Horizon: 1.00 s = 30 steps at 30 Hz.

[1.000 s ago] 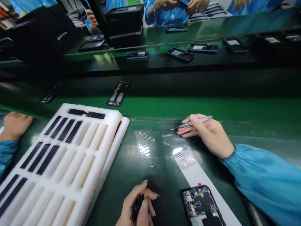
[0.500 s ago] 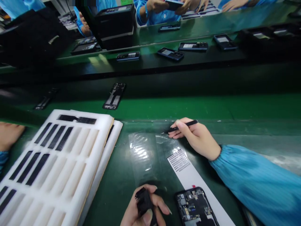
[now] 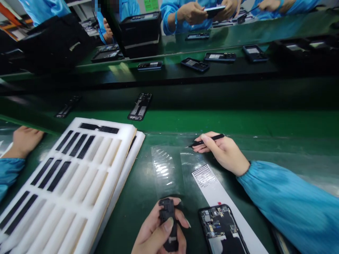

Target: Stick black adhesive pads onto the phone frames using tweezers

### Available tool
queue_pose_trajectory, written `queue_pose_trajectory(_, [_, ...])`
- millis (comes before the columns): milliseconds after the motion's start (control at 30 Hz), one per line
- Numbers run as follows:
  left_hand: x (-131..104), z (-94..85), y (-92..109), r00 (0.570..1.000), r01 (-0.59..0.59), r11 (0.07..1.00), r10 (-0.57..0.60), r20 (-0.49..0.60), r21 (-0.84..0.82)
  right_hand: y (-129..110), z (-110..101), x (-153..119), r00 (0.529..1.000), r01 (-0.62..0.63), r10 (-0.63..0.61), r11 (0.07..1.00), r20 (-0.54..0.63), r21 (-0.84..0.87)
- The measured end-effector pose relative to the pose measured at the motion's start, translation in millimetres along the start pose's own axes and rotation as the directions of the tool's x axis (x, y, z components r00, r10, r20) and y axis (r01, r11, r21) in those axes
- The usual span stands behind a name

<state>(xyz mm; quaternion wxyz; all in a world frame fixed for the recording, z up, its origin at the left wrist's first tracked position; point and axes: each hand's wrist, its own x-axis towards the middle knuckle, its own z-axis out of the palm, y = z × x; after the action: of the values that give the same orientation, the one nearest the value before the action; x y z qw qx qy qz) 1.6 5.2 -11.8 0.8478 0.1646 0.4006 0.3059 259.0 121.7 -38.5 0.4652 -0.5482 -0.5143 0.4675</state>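
My left hand point(image 3: 159, 229) is closed round a small black part point(image 3: 167, 211) at the bottom centre, thumb lying across it. To the right, my right hand point(image 3: 218, 150) holds black tweezers point(image 3: 209, 140), tips pointing left above the bench. Below the tweezers lies a white strip point(image 3: 227, 208) with a dotted sheet point(image 3: 204, 175) at its upper end. An opened phone point(image 3: 221, 229) with its circuit board showing lies partly over the strip, beside my left hand. A clear plastic sheet point(image 3: 166, 169) is flat between my hands.
White foam trays point(image 3: 106, 197) with black strips are stacked at left. Another person's hand point(image 3: 26, 139) rests beyond them. A phone frame point(image 3: 140, 107) lies farther back. Phones point(image 3: 195, 64) line the raised shelf, with black bins point(image 3: 140, 31) and people in blue behind.
The view has shifted slightly, moving the trays rightward in the picture. My left hand has turned the black part so more of its face shows. My right hand still holds the tweezers.
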Motion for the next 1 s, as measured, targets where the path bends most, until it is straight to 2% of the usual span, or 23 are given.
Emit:
queue_pose_trajectory(167, [-3,5.3,-3,0.996,-0.056,0.997,0.058,0.063,-0.044,-13,-3,-9,0.998,0.065,-0.065,0.998,0.016,0.022])
queue_pose_trajectory(267, [-5,7.3,-5,0.987,-0.061,0.997,0.068,0.148,-0.054,-34,6,-35,0.981,0.102,-0.108,0.994,0.162,0.046])
queue_pose_trajectory(367, [-8,9.1,-4,0.979,-0.055,0.998,0.062,0.197,-0.042,-51,19,-63,0.942,0.108,-0.121,0.992,0.312,0.059])
queue_pose_trajectory(500, [-12,11.0,-1,0.972,-0.062,0.998,0.066,0.224,-0.023,-56,30,-80,0.906,0.048,-0.097,0.99,0.413,0.13])
queue_pose_trajectory(633, [-10,8.6,-4,0.966,-0.062,0.997,0.07,0.25,-0.038,-52,33,-80,0.896,0.02,-0.086,0.988,0.436,0.154])
queue_pose_trajectory(767, [-6,5.8,-12,0.935,-0.125,0.987,0.151,0.32,-0.1,-51,33,-82,0.898,0.049,-0.101,0.99,0.428,0.132])
queue_pose_trajectory(900, [-9,9.2,-13,0.958,-0.134,0.988,0.147,0.247,-0.07,-51,33,-86,0.906,0.139,-0.15,0.989,0.396,0.055])
queue_pose_trajectory(1000, [-11,12.0,-11,0.963,-0.131,0.99,0.14,0.23,-0.058,-49,34,-87,0.906,0.157,-0.162,0.987,0.391,0.046])
